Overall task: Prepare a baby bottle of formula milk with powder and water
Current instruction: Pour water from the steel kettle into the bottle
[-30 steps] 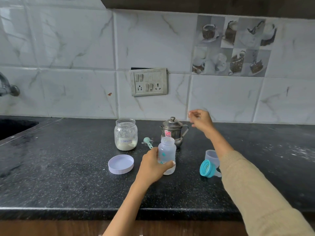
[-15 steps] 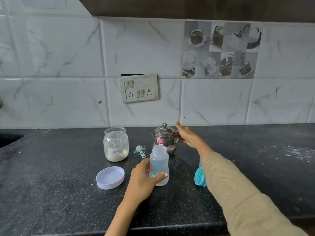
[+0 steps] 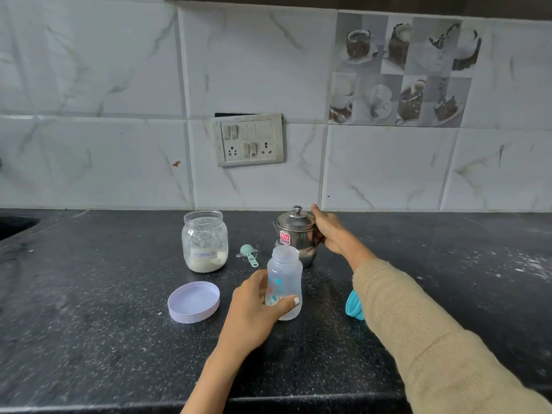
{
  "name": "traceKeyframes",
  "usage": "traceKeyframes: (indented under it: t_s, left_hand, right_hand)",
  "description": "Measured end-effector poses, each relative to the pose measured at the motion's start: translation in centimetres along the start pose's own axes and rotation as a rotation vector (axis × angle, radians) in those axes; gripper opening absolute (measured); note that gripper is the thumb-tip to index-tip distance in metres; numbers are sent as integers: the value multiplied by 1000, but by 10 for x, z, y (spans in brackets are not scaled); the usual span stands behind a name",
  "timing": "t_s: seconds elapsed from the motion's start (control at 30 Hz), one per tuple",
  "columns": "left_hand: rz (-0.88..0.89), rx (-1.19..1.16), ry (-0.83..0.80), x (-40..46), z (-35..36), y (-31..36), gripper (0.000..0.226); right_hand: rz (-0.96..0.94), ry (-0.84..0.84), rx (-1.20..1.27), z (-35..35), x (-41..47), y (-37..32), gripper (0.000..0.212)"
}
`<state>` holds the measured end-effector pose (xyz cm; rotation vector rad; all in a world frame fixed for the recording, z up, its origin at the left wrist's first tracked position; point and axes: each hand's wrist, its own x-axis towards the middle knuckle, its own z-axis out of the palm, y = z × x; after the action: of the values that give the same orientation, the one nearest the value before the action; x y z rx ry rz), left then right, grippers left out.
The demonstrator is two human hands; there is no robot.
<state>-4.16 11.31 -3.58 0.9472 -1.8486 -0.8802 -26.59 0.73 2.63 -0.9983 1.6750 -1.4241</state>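
An open, clear baby bottle (image 3: pixel 285 274) stands upright on the black counter, with white powder at its bottom. My left hand (image 3: pixel 255 307) is wrapped around its lower part. Behind it stands a small lidded steel kettle (image 3: pixel 295 234); my right hand (image 3: pixel 331 231) is closed on its handle side. A glass jar (image 3: pixel 204 240) labelled "Formula", lid off, holds white powder at the left. A teal measuring scoop (image 3: pixel 248 254) lies between jar and kettle. The teal bottle collar (image 3: pixel 354 306) lies to the right, partly hidden by my right sleeve.
The jar's pale lilac lid (image 3: pixel 193 301) lies upside down in front of the jar. A sink edge (image 3: pixel 18 225) shows at far left. A switch and socket plate (image 3: pixel 249 141) is on the tiled wall. Powder dust marks the counter at far right (image 3: pixel 525 264).
My right hand came down from above the kettle and closed on its handle. The left hand stayed on the bottle. The view shifted slightly.
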Motion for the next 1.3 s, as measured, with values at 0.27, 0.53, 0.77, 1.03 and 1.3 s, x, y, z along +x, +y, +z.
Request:
traceKeyframes:
  t_s: [0.27, 0.53, 0.77, 1.03, 1.3]
  left_hand:
    - [0, 13, 3, 0, 0, 0, 49]
    - [-12, 22, -2, -1, 0, -1, 50]
    - [-23, 0, 14, -5, -1, -1, 45]
    - [-11, 5, 34, -6, 1, -2, 44]
    - [19, 6, 82, -9, 1, 0, 38]
  right_hand:
    - [54, -18, 122, -2, -7, -3, 19]
    - [100, 57, 219, 1, -16, -5, 16]
    - [148, 83, 222, -6, -25, -2, 14]
    - [180, 84, 248, -18, -34, -9, 21]
    - [130, 66, 174, -30, -64, -41, 22]
